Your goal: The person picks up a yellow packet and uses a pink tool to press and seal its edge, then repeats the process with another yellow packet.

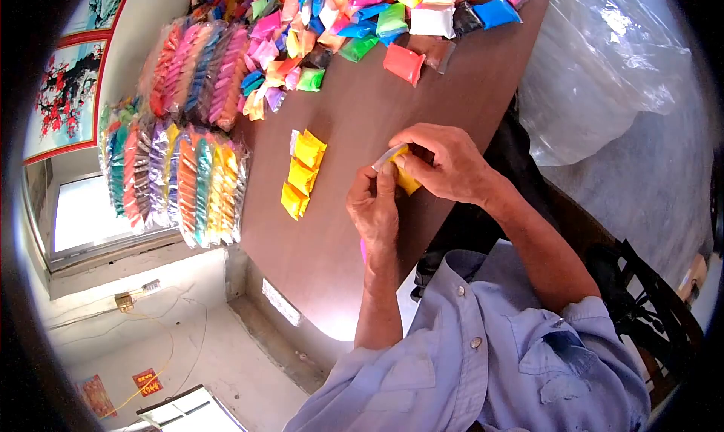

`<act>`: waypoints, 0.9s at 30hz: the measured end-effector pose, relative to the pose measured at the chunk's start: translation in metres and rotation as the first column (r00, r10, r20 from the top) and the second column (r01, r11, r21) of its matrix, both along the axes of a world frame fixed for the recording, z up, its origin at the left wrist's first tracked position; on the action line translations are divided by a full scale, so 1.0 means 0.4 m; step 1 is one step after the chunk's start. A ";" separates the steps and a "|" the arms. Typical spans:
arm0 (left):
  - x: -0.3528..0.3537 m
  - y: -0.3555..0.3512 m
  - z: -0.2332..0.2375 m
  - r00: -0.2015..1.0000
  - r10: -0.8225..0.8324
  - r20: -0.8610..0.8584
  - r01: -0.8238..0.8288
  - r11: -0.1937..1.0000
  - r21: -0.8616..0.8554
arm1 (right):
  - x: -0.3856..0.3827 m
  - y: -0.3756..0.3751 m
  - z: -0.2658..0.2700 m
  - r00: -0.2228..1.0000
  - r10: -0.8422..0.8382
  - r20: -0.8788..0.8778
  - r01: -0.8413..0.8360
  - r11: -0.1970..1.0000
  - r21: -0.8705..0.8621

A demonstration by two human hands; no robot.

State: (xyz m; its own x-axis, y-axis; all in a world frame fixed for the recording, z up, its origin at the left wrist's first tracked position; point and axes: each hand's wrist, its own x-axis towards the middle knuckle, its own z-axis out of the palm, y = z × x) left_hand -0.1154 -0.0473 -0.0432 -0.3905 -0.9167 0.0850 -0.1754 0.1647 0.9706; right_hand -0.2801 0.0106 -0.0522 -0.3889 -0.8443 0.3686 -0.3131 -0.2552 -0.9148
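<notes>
Both hands are together over the brown table, closed on a small yellow packet (408, 177) with a clear plastic edge. My left hand (375, 213) pinches the clear edge between thumb and fingertips. With bent fingers and thumb, my right hand (451, 164) grips the packet from the other side and covers part of it. To the left of my hands, a short row of yellow packets (303, 175) lies on the table, its pieces end to end. A bit of pink (363, 249) shows beside my left wrist, too hidden to name.
A large heap of loose coloured packets (362, 24) covers the table's (354, 104) far end. Clear bags of packets in rows (181, 183) are stacked along the left edge. A big clear plastic bag (603, 70) hangs at the right, near a dark chair (641, 304).
</notes>
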 end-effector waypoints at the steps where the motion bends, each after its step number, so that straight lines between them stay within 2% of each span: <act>1: 0.000 0.000 0.000 1.000 0.000 0.000 0.000 1.000 0.001 | 0.001 -0.002 -0.007 1.000 -0.009 0.020 0.010 1.000 -0.025; 4: -0.007 0.003 0.011 0.998 -0.003 0.055 0.003 1.000 0.011 | 0.000 0.001 -0.007 0.997 -0.004 0.073 0.006 1.000 -0.019; 7: -0.017 0.007 0.018 1.000 -0.021 -0.023 0.022 0.999 0.040 | -0.001 0.002 -0.010 0.999 0.018 0.050 -0.019 1.000 0.005; 9: -0.008 0.002 0.002 0.999 -0.045 -0.009 0.045 0.999 -0.024 | 0.000 -0.001 -0.015 0.998 0.013 0.054 -0.013 1.000 -0.002; 13: 0.002 -0.001 -0.010 0.999 -0.015 0.048 0.017 0.999 -0.037 | 0.005 -0.003 -0.011 1.000 -0.010 0.030 0.010 1.000 -0.021; 17: 0.009 -0.005 -0.012 0.999 0.017 -0.046 -0.016 1.000 0.020 | 0.005 0.003 0.013 0.999 0.000 0.052 0.000 1.000 0.015; 19: 0.008 -0.004 -0.008 0.997 0.028 -0.072 -0.023 0.998 0.061 | 0.002 0.000 0.001 0.998 0.016 -0.059 -0.015 1.000 0.020; 20: 0.009 -0.004 -0.011 0.998 0.021 -0.063 -0.018 0.999 0.050 | 0.000 0.001 -0.002 0.998 0.017 -0.059 -0.016 1.000 0.021; 22: -0.006 0.002 0.013 0.998 0.014 -0.054 -0.011 0.999 0.040 | -0.002 0.002 -0.005 0.998 0.037 0.049 -0.040 0.997 0.060; 25: -0.021 0.011 0.038 1.000 0.019 0.014 -0.021 0.996 0.085 | -0.004 0.002 -0.004 0.989 0.012 0.145 -0.019 0.999 0.048; 27: -0.005 -0.001 0.015 0.985 -0.047 0.168 0.050 0.999 -0.012 | -0.003 -0.001 -0.009 0.993 -0.009 0.117 0.006 1.000 0.027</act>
State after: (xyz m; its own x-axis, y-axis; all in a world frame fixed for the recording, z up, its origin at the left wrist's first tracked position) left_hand -0.1173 -0.0476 -0.0372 -0.4442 -0.8954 0.0290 -0.3271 0.1922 0.9252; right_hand -0.2811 0.0104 -0.0558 -0.4344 -0.8500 0.2980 -0.2057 -0.2284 -0.9516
